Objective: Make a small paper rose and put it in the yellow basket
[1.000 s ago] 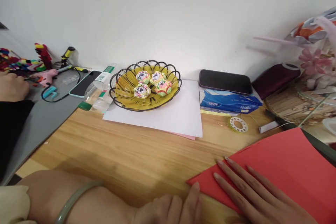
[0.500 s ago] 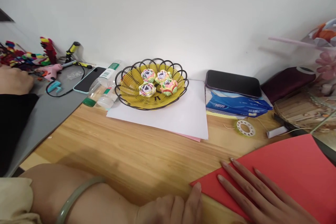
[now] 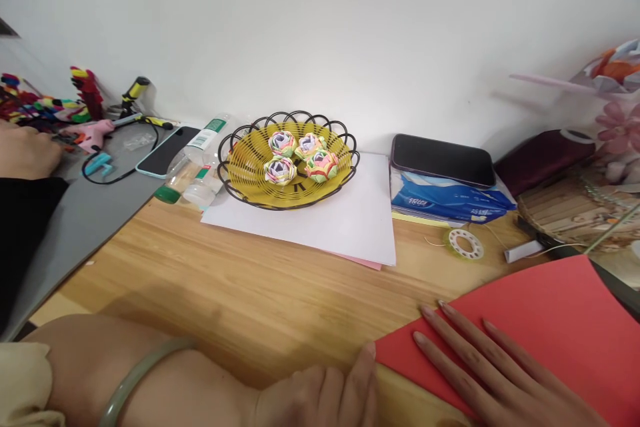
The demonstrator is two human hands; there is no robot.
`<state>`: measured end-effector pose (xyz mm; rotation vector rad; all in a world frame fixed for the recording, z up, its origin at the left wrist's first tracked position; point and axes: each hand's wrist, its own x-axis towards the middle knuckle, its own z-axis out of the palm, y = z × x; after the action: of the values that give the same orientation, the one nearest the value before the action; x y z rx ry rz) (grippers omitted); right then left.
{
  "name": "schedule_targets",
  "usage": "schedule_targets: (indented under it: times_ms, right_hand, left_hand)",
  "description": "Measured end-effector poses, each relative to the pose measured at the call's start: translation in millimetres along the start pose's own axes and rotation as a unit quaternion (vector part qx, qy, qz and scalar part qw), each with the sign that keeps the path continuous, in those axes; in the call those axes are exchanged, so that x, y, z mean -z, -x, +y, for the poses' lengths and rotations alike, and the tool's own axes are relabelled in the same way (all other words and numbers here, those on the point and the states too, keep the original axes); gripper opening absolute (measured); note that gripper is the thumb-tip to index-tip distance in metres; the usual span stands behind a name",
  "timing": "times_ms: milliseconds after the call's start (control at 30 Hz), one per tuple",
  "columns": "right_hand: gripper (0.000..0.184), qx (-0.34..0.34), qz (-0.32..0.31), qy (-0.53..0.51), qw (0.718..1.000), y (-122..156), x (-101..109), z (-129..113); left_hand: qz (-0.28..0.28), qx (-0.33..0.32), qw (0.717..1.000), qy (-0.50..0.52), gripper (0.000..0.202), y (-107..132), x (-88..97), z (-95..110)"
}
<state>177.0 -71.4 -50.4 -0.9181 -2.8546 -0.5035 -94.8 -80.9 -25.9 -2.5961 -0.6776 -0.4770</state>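
Observation:
A sheet of red paper, folded to a point at its left end, lies on the wooden table at the lower right. My right hand rests flat on it, fingers stretched and slightly apart. At the paper's pointed corner is my left hand, its fingers curled together and the index fingertip on the corner. The left thumb is hidden, and the frame's bottom edge cuts off part of both hands. A pale green bangle circles my left forearm.
Behind stands a yellow basket with several paper flowers on white paper. A phone lies on a blue tissue pack, near a tape roll. Plastic bottles lie left; beyond them is another person's hand.
My left index fingertip has shifted slightly left and now covers the paper's pointed corner, which stuck out past it before. My right hand stays flat in place. The view has shifted slightly.

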Motion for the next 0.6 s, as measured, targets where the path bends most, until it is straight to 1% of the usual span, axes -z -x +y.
schedule_targets:
  times_ms: [100, 200, 333, 433, 600]
  right_hand:
    - [0.071, -0.001, 0.000, -0.005, 1.000, -5, 7, 0]
    - [0.073, -0.004, -0.006, -0.017, 1.000, -12, 15, 1]
    - [0.076, -0.010, -0.004, -0.024, 1.000, -18, 21, 2]
    - [0.077, -0.005, -0.005, -0.027, 1.000, -17, 19, 1]
    - [0.077, -0.022, -0.024, -0.063, 0.997, -6, 8, -1]
  left_hand:
    - [-0.018, -0.002, 1.000, -0.021, 0.017, 2, 2.5, -1]
    - [-0.019, -0.015, 0.999, -0.023, 0.017, 0, 2.9, -2]
    - [-0.052, -0.048, 0.997, -0.018, 0.030, -4, 2.1, -5]
    - [-0.064, -0.069, 0.995, -0.033, 0.034, -5, 0.8, -7]
    - [-0.073, -0.079, 0.993, -0.041, 0.034, -6, -2.6, -9]
